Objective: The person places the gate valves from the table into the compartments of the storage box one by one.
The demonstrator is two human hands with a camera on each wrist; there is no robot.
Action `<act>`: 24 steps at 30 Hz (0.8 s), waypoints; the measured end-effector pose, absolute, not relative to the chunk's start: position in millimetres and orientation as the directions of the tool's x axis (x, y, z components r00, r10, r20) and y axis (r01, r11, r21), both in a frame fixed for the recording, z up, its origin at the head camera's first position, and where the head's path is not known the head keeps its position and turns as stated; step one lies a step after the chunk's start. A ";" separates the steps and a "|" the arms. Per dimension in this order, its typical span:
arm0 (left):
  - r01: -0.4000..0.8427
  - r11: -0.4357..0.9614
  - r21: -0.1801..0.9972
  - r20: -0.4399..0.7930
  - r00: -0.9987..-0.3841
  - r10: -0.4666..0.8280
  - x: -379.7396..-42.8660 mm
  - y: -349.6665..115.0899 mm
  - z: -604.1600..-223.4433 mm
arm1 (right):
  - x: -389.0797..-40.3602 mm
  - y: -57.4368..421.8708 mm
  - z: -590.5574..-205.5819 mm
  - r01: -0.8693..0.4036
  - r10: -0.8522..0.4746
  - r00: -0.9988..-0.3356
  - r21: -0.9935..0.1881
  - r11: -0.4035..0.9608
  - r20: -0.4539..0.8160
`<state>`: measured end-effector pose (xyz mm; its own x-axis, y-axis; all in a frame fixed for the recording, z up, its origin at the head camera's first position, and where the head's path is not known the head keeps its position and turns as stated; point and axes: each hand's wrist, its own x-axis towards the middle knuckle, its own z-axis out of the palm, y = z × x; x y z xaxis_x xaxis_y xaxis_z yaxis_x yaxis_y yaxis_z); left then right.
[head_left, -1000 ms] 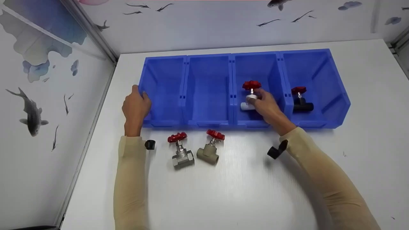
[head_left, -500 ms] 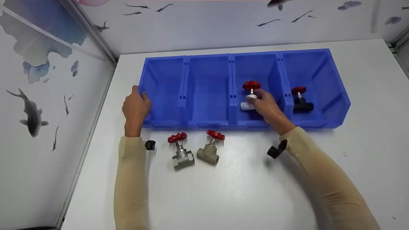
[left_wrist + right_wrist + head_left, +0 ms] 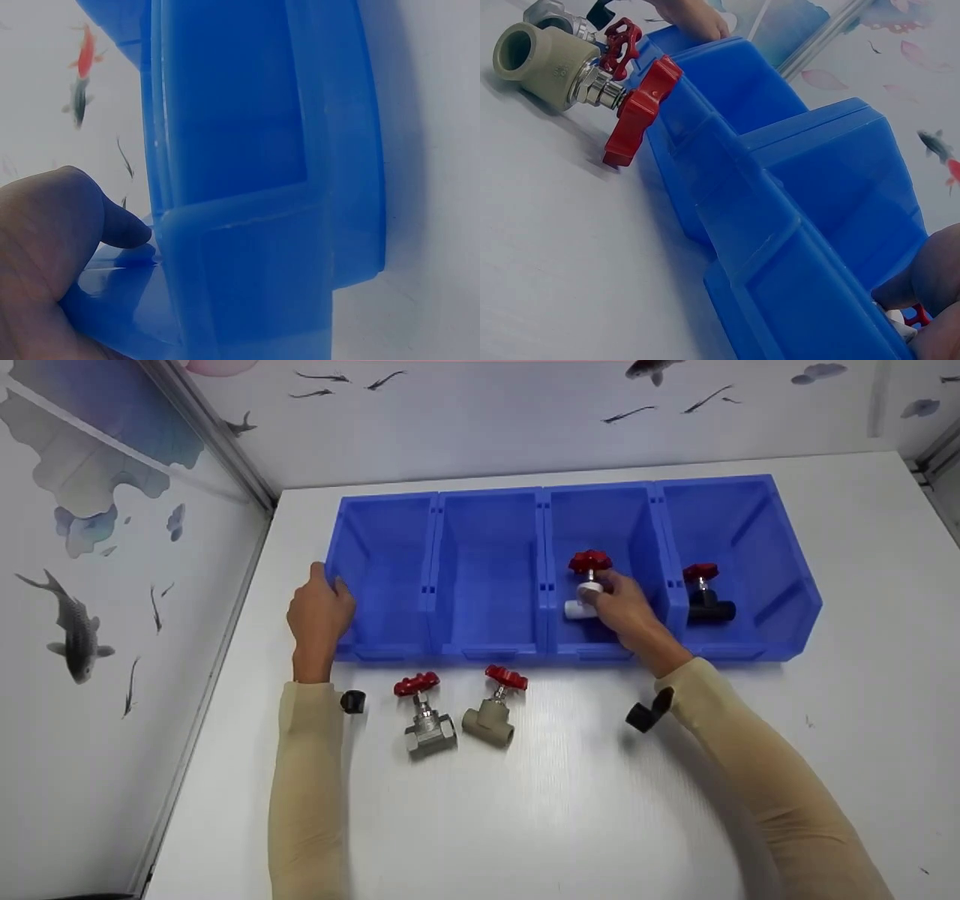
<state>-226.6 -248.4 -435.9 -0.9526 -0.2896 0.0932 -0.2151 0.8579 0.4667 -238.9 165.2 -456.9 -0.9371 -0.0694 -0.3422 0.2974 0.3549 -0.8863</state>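
In the head view, my right hand [image 3: 628,611] pinches a white valve [image 3: 577,610] with a red handwheel inside the third bin from the left. The right wrist view shows only a bit of that valve past the fingers. My left hand [image 3: 319,607] grips the outer left wall of the row of blue bins [image 3: 491,651], its thumb at the rim in the left wrist view. A black valve [image 3: 709,610] with a red handwheel stands in the far right bin. On the table before the bins lie a silver metal valve [image 3: 429,731] and a beige valve [image 3: 491,721], both red-wheeled.
The joined bins stand on a white table [image 3: 540,810], close to the back wall [image 3: 480,420]. A side wall [image 3: 105,660] with painted fish rises on the left. A black wrist camera [image 3: 643,716] sticks out from the right sleeve.
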 end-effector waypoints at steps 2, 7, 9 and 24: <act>-0.217 0.858 0.466 0.091 -0.953 -0.290 -226.5 -248.4 -435.7 | -238.6 165.1 -456.9 0.299 -0.069 -0.936 -0.885 0.358 -0.345; -0.219 0.858 0.464 0.086 -0.953 -0.290 -226.3 -248.2 -435.8 | -238.1 165.1 -456.6 0.309 -0.067 -0.933 -0.881 0.357 -0.354; -0.219 0.859 0.463 0.088 -0.953 -0.291 -226.3 -248.3 -436.2 | -238.1 164.9 -456.3 0.312 -0.065 -0.932 -0.881 0.355 -0.356; -0.209 0.856 0.473 0.108 -0.950 -0.292 -225.8 -248.0 -435.9 | -239.5 163.6 -456.1 0.321 -0.054 -0.929 -0.870 0.373 -0.366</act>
